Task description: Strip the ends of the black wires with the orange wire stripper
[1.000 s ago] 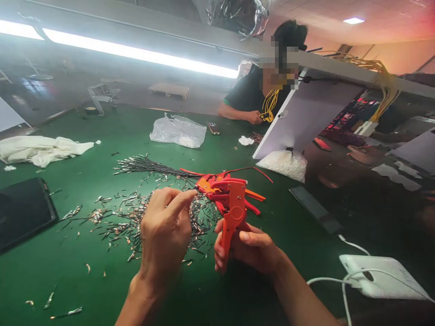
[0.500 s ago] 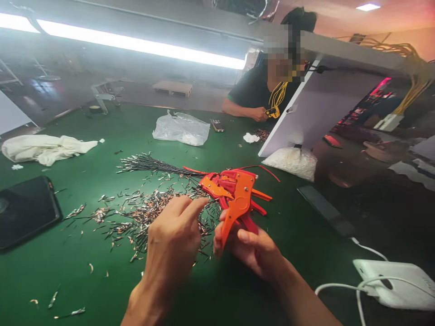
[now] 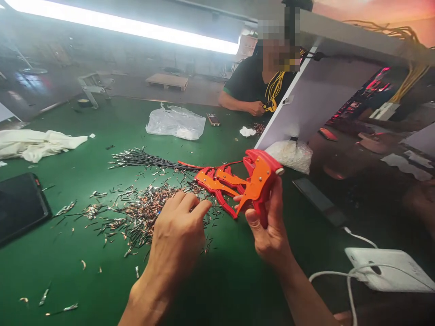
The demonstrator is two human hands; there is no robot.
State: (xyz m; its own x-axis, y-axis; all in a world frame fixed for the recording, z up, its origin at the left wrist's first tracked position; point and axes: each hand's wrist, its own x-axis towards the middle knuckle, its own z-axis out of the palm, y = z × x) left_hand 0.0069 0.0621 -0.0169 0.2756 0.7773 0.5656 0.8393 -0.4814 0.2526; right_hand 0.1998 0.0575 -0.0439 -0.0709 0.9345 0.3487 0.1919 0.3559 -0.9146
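My right hand [image 3: 270, 231] is closed around the handles of a red and orange wire stripper [image 3: 260, 179], raised above the green table. Just left of it, another red and orange wire stripper [image 3: 212, 183] lies on the table, with one more similar tool [image 3: 231, 176] against it. My left hand [image 3: 180, 222] is curled, back upward, over the near right part of a pile of cut wire ends [image 3: 146, 208]; whatever its fingertips pinch, if anything, is hidden. Behind the pile a bundle of black wires [image 3: 152, 160] lies with its stripped ends to the left.
A dark tablet-like device [image 3: 22, 208] and a white cloth [image 3: 41, 142] lie at left. A clear plastic bag [image 3: 176, 124] rests farther back. At right are a slanted panel [image 3: 299, 99], a phone [image 3: 319, 201] and a white cabled device [image 3: 390, 271]. A co-worker [image 3: 249, 86] sits opposite.
My right hand has lifted the wire stripper up and to the right, away from my left hand, uncovering the tools on the table. My left hand stays curled near the pile. The view has shifted slightly.
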